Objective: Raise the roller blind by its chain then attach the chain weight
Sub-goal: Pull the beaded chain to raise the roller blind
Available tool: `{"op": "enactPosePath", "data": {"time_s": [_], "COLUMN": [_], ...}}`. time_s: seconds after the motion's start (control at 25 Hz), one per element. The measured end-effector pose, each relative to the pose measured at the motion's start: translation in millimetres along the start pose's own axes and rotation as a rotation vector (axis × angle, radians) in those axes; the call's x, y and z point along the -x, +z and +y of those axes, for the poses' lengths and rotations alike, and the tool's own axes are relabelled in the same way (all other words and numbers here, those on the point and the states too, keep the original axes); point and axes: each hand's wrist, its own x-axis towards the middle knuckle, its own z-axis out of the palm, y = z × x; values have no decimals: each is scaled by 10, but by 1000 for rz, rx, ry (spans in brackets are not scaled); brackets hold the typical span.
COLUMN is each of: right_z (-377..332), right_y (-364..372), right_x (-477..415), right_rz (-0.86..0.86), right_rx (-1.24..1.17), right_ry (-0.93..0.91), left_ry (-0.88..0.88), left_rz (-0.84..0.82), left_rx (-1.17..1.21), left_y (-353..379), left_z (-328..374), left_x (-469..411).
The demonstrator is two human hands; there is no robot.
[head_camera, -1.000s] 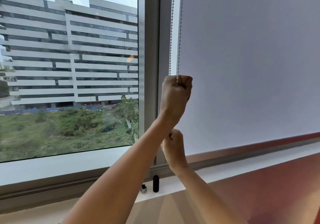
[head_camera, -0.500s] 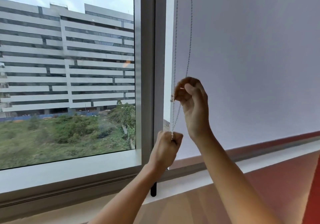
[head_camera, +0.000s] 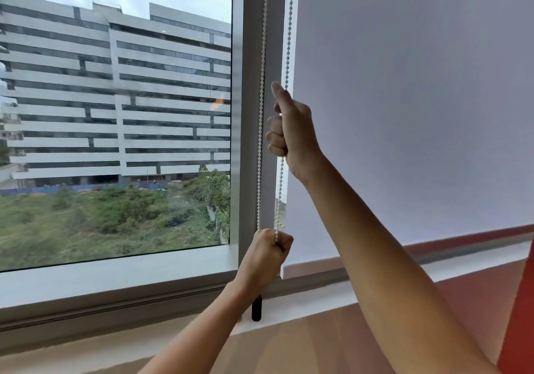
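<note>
A white roller blind (head_camera: 404, 113) covers the right window, and its bottom bar (head_camera: 375, 269) hangs just above the sill. Two strands of white bead chain (head_camera: 261, 84) run down the grey window post. My right hand (head_camera: 291, 130) is fisted high on the right strand, thumb pointing up. My left hand (head_camera: 267, 253) is fisted lower down around both strands where they meet. A black cylinder, the chain weight (head_camera: 256, 308), stands on the sill below my left wrist, partly hidden by it.
The grey window post (head_camera: 251, 142) divides the bare left pane (head_camera: 115, 113) from the blind. A white sill (head_camera: 115, 284) runs along the bottom, with a wooden surface (head_camera: 303, 344) beneath my arms. A red edge (head_camera: 520, 330) shows at the far right.
My left hand has come down from the high grip to the low one. My right hand has gone up from the low position to the high grip. The view has moved closer.
</note>
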Motion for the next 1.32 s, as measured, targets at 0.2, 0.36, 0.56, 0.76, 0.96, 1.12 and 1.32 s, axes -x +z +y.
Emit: {"op": "enactPosePath", "data": {"time_s": [0.2,0.36,0.56,0.76,0.96,1.12,1.32], "right_z": [77,245,224,471,923,1382,1539], "right_y": [89,205,194,155,136,103,-51], "right_x": [-228,-266,-46,334,798,1162,1226], "right_rz": [-27,222,253,234,107,62,92], "right_rx": [206,492,567,540,549,645,740], "right_ry": [30,-338,-626,-554,-435,-399,-358], "left_ry": [-50,-260,-321,-252,-336,-500,-630], "left_rz": [-6,2,23,52,-258,-462,-188], "left_rx": [4,330,756,955,910,954,842], "left_y": [-96,-137,-503,-865,-945,-876,-838], "left_z": [0,141,401,665,905,1059,1213], "left_x": [6,-50,-400,-770,-1030,-1068,-1050]}}
